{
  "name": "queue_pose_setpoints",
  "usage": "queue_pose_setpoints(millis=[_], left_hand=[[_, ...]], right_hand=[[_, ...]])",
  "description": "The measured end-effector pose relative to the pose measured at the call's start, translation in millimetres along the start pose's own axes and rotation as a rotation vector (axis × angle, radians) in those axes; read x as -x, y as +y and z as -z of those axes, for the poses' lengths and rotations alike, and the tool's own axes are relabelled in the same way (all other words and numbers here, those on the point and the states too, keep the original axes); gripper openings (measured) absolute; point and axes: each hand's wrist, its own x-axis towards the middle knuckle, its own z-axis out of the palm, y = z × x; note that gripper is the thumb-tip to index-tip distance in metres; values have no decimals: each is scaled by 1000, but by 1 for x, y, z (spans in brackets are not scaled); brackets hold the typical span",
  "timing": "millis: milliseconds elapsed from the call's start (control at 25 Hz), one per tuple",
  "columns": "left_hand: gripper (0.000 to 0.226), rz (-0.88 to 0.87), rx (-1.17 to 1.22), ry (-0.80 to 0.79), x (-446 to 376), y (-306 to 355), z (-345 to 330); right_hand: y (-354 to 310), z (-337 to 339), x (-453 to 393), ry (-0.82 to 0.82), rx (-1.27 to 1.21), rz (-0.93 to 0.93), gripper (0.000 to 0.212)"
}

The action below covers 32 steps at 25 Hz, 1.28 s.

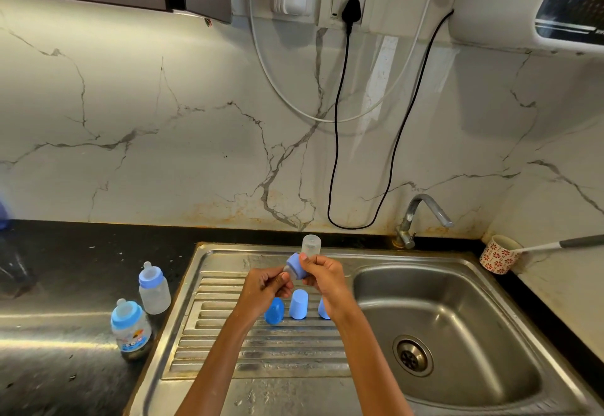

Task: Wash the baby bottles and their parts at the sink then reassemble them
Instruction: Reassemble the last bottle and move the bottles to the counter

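My left hand [266, 286] and my right hand [323, 273] meet above the steel draining board [261, 350], both gripping a blue collar with its clear teat [295, 267]. Behind them a clear bottle body [311, 245] stands upside down at the board's back. Three blue caps stand on the ribs below my hands: a darker cap [274, 310], a pale cap [298, 304], and a cap [323, 311] half hidden by my right wrist. On the dark counter to the left stand two assembled bottles, a plain bottle [153, 288] and a printed bottle [130, 329].
The sink bowl [457, 334] with its drain lies to the right, under a steel tap [420, 216]. A patterned cup [500, 254] with a long-handled brush sits at the back right corner. A black cable [336, 141] hangs down the marble wall.
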Motion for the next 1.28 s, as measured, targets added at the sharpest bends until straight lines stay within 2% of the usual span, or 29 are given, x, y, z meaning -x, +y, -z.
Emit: queue_pose_setpoints(millis=[160,360,440,520,600,680,840,1040,1200,1280], left_hand=[[17,39,66,-3,2,-1,1],[18,129,157,73,1,11,-3],[15,216,171,125,1,12,-4],[24,299,207,75,1,7,-3],[24,362,372,27,5,1,-3],[21,358,504,23,8,-5,-1],[25,311,389,53,10,-11,-1],[23,360,94,195,7,-29,0],[21,462,98,278,4,-42,7],[21,471,122,330,-2,-44,13]], right_hand=[[-2,4,-3,-45,156,87,8],[-1,11,-1,-89,107,127,5],[0,11,0,-102,169,179,13],[2,9,-1,-140,237,242,23],[6,9,-2,-184,237,279,30],[11,12,-4,-142,227,248,29],[31,12,-13,-64,366,212,14],[47,3,-19,-179,431,187,13],[48,-2,-27,-269,424,136,7],[48,0,-36,-209,385,114,9]])
